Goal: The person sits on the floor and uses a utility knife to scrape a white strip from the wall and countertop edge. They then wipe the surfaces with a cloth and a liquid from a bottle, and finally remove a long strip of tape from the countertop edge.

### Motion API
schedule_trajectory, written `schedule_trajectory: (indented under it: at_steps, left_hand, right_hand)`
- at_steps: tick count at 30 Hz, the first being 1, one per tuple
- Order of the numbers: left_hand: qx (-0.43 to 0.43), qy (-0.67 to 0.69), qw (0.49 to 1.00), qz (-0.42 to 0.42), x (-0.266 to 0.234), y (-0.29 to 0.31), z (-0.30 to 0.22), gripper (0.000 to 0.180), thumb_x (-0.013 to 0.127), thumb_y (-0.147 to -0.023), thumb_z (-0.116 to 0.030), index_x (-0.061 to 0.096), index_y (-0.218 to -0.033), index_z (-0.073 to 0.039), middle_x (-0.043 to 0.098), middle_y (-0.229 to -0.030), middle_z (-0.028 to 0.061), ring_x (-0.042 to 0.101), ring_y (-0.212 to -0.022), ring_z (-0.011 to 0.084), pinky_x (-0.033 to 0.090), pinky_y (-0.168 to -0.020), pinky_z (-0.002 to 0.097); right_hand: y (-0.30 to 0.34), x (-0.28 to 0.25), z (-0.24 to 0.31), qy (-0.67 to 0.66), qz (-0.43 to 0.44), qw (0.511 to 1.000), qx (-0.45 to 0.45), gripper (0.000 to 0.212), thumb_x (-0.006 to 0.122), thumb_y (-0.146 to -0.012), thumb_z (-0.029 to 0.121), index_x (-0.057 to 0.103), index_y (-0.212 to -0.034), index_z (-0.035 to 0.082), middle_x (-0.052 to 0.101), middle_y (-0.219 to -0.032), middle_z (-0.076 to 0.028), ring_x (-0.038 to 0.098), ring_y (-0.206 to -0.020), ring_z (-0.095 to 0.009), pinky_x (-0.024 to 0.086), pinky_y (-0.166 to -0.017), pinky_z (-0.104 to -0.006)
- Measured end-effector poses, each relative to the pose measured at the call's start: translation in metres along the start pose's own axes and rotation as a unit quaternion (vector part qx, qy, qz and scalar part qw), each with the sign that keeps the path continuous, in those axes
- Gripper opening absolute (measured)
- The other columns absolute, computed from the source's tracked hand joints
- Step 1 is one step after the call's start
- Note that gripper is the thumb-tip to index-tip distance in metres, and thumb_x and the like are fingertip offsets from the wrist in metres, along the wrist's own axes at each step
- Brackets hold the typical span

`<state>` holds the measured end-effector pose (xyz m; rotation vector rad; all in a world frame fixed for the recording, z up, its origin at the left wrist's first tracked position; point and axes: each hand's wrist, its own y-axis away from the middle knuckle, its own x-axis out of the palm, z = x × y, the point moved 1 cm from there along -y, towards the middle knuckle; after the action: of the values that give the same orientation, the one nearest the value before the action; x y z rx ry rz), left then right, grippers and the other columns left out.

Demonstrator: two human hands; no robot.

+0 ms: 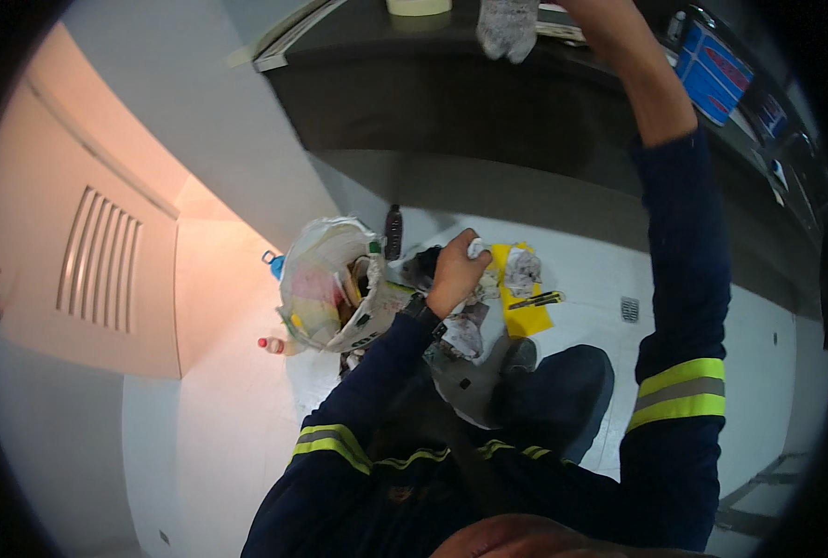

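My left hand (459, 274) is closed over the floor, with a bit of crumpled white material (475, 247) showing at its fingers. Just beside it lie smudged, crumpled papers or rags (523, 267) and a yellow sheet (528, 322). A cutter knife (537, 299) with a yellow and black handle rests on that sheet. My right arm reaches up to the dark counter (433, 102); the right hand (586, 6) is cut off by the top edge, its fingers hidden. Near it, a dirty grey cloth or glove (507, 33) hangs over the counter's edge.
Left of my left hand stands a large white bucket (330, 232) with waste inside. Around it are a dark bottle (393, 232), a small red-capped bottle (272, 345) and a blue-handled item (273, 264). A blue can (712, 74) stands on the counter. A louvred door (98, 251) is at left.
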<state>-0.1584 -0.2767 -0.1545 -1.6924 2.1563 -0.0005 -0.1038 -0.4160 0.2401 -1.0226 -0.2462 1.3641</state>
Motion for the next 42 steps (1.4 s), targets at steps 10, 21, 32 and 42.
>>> schedule_trajectory:
  at_steps: [10, 21, 32, 42]
  left_hand:
    - [-0.1, 0.209, 0.972, -0.046, -0.107, 0.016, -0.038, 0.008, 0.063, -0.1, -0.015, 0.061, -0.106, -0.011, 0.057, -0.083, -0.0036, 0.051, -0.068, 0.0042, 0.042, -0.06, 0.0215]
    - [-0.037, 0.248, 0.947, -0.2, -0.226, 0.01, -0.035, 0.038, 0.03, -0.108, -0.029, 0.059, -0.108, -0.003, 0.06, -0.099, 0.0048, 0.057, -0.08, 0.0157, 0.048, -0.071, 0.0304]
    - [0.198, -0.082, 0.881, -0.422, -0.306, -0.068, -0.062, 0.012, 0.069, -0.095, -0.008, 0.063, -0.096, 0.003, 0.066, -0.086, 0.0063, 0.062, -0.076, 0.0109, 0.049, -0.067, 0.0242]
    - [0.243, -0.181, 0.851, -0.43, -0.321, -0.128, -0.103, 0.015, 0.071, -0.094, -0.01, 0.067, -0.099, 0.004, 0.071, -0.089, 0.0093, 0.066, -0.075, 0.0128, 0.054, -0.068, 0.0277]
  right_hand:
    - [-0.053, 0.039, -0.052, 0.138, -0.141, 0.98, -0.002, 0.056, 0.082, -0.081, 0.035, 0.06, -0.117, -0.003, 0.071, -0.102, -0.019, 0.07, -0.094, -0.027, 0.054, -0.085, -0.038]
    - [-0.048, 0.041, -0.059, 0.13, -0.181, 0.975, -0.027, 0.072, 0.081, -0.081, 0.034, 0.052, -0.138, -0.001, 0.069, -0.115, -0.022, 0.069, -0.106, -0.03, 0.053, -0.095, -0.0378]
    - [0.191, 0.073, -0.004, -0.091, -0.179, 0.976, -0.089, 0.068, 0.084, -0.079, 0.012, 0.055, -0.14, 0.005, 0.063, -0.133, -0.017, 0.062, -0.122, -0.028, 0.049, -0.105, -0.0409]
    - [0.276, 0.146, -0.056, 0.003, 0.236, 0.972, 0.02, 0.053, 0.076, -0.085, 0.016, 0.062, -0.135, 0.012, 0.058, -0.125, -0.013, 0.059, -0.114, -0.032, 0.052, -0.098, -0.0437]
